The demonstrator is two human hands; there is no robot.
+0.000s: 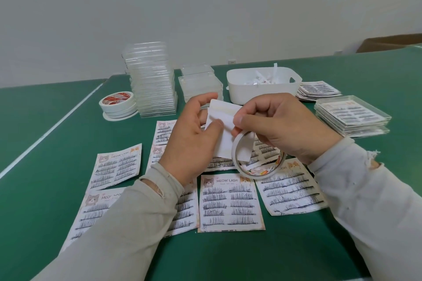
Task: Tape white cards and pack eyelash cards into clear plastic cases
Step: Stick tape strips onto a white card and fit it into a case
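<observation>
Pinching white card (225, 125) in left hand (194, 143), right hand (283, 128) fingers gripping tape roll (258, 157) (above eyelash cards (230, 203))

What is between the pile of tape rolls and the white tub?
In the head view, two piles of clear cases stand between the tape rolls and the white tub: a tall pile and a short pile.

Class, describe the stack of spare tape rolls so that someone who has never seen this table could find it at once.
Start at the tall tower of clear plastic cases at the back of the green table. Just to its left stands the stack of spare tape rolls. It is the only round thing lying there, white with a red printed core on top.
</observation>
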